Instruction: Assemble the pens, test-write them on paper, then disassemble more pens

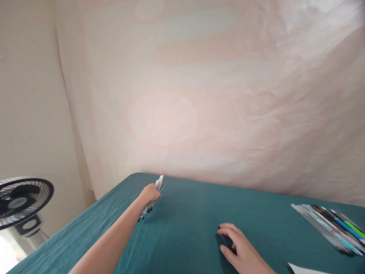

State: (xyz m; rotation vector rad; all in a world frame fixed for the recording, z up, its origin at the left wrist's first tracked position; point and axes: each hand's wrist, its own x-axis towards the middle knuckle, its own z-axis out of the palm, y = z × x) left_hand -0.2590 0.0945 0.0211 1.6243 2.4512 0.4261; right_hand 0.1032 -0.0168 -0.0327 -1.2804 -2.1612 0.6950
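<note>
My left hand (148, 194) reaches out over the far part of the teal-covered table (185, 220) and is closed round a bundle of white pens (154, 196) with dark tips, held tilted. My right hand (241, 249) rests near the table's front, its fingers curled over a small dark thing I cannot make out. A row of several pens and markers (330, 226) with white, black, blue and green barrels lies side by side at the right edge, away from both hands.
A pale pink and white sheet (213, 95) hangs as a backdrop behind the table. A black and white fan (19, 201) stands off the table's left side. A white paper corner (305, 269) shows at the bottom right.
</note>
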